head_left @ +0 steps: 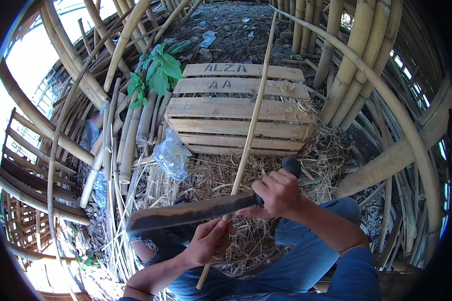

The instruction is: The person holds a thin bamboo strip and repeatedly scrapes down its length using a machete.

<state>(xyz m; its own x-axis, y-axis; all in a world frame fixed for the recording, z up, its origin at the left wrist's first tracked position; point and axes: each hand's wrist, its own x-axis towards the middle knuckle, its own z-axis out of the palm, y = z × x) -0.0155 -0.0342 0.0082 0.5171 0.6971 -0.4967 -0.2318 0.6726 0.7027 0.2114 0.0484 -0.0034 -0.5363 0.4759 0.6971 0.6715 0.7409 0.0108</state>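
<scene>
My right hand [277, 194] is wrapped round the dark handle of a machete [196, 211], whose broad blade points left. The blade lies across a long, thin bamboo strip [253, 120], just above my left hand. My left hand [211, 241] is closed round the strip's lower part, thumb on top. From there the strip slants up and away, crossing over a slatted wooden crate [236, 107] toward the far side. Its short lower end sticks out below my left hand, over my lap. Whether the edge bites into the strip cannot be made out.
Curly bamboo shavings [326, 160] cover the ground around the crate. A clear plastic bag [172, 155] and a leafy green plant [161, 70] are left of it. Cut bamboo poles [130, 143] lie at left; upright poles [361, 60] and a bent pole [386, 93] stand at right.
</scene>
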